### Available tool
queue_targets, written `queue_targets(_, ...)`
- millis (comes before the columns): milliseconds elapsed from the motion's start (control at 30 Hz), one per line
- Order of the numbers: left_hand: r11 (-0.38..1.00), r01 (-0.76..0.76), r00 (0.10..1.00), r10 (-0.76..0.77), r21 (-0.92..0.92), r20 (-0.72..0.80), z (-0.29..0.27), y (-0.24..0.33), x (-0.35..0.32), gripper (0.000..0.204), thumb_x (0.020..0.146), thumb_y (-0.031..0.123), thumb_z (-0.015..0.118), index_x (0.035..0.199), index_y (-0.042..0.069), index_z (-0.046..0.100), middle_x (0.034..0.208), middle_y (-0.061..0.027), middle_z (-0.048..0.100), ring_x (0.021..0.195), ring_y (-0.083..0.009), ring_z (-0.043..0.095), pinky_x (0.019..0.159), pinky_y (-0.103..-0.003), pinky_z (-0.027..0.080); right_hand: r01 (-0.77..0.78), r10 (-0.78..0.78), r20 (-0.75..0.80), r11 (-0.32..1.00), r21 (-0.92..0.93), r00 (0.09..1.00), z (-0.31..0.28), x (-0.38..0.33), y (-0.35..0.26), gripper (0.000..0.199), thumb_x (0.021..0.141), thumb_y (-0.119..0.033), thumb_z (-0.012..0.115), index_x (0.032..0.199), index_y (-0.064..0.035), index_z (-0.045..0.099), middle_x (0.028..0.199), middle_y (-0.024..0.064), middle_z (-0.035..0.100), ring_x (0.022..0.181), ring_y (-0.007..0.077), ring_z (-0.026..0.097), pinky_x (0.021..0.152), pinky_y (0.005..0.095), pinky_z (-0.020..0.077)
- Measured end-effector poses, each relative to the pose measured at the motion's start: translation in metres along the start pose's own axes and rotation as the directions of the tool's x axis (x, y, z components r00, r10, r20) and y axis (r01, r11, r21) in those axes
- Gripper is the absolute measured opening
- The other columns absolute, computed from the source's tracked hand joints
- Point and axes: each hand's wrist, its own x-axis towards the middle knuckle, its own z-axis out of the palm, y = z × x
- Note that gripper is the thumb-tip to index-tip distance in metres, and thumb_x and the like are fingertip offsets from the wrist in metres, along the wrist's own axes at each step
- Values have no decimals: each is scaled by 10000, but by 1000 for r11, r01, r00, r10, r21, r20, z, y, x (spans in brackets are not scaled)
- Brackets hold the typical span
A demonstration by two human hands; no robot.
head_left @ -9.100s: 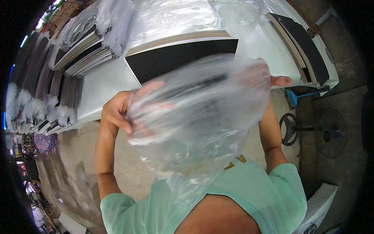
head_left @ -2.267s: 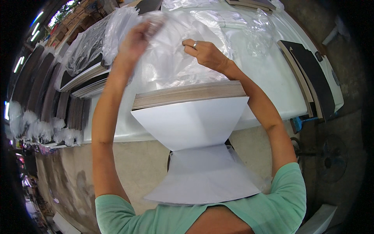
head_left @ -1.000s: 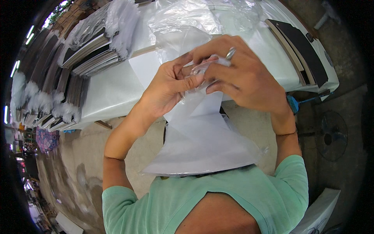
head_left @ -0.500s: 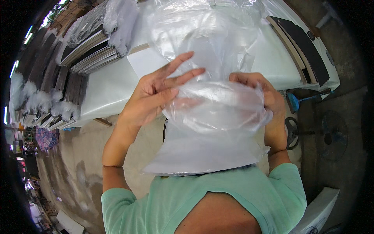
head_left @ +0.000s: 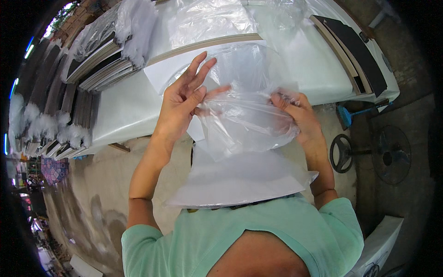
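A clear plastic bag (head_left: 249, 124) is bunched up between my two hands over the near edge of the table. My left hand (head_left: 180, 104) pinches its left side, thumb in front and one finger showing through the film, while two other fingers stick up free. On the other side my right hand (head_left: 297, 111) grips the gathered plastic between thumb and fingers. The whitish, smooth lower part (head_left: 235, 182) spreads down against my shirt; whether something flat lies inside I cannot tell. Beyond the bag, a white board (head_left: 161, 69) with a thick grey-brown edge lies on the table.
Black and grey boards (head_left: 99, 62), partly wrapped in plastic, are stacked at the left. More clear plastic (head_left: 210, 21) lies at the back of the white-covered table (head_left: 120, 115). Dark boards (head_left: 353, 53) stand at its right end. A fan (head_left: 390, 152) is on the right.
The large spread of clear plastic over the table has drawn in toward my hands, uncovering the white board. My right hand has shifted slightly left, and my left hand's fingers point more upward.
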Motion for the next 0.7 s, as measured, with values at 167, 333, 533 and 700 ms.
queue_targets(167, 933, 355, 909, -332, -53, 254, -2, -12, -9, 679, 879, 287, 550, 1379, -1, 193, 1325, -169, 385, 971, -203, 578, 743, -344, 551, 290, -297, -19, 942, -168, 955, 5, 8, -11, 252, 874, -257, 581, 967, -26, 618, 607, -64, 453, 496, 15, 374, 433, 173, 271)
queue_targets(333, 812, 584, 781, -560, -6, 277, -5, -20, -15, 445, 923, 282, 481, 1216, -52, 472, 1081, -125, 591, 938, -157, 581, 779, -290, 512, 424, -453, -68, 871, -249, 889, -1, 24, -13, 255, 885, -266, 565, 981, -36, 620, 603, -60, 452, 491, 8, 339, 425, 181, 236)
queue_targets(533, 869, 432, 884, -461, 243, 78, 5, -4, -20, 429, 943, 300, 428, 1142, -61, 546, 959, -111, 638, 842, -131, 585, 711, -257, 484, 445, -412, 168, 843, -304, 895, -8, 26, -10, 241, 790, -140, 665, 995, -26, 610, 662, -10, 560, 576, 67, 489, 521, 215, 388)
queue_targets(700, 956, 251, 962, -264, 154, 72, 13, 14, -11, 406, 919, 282, 471, 1117, -60, 566, 946, -90, 650, 807, -118, 585, 729, -244, 465, 390, -173, 517, 852, -349, 839, 4, 17, 12, 356, 647, -72, 753, 966, -9, 607, 853, 44, 601, 788, 113, 554, 668, 258, 447)
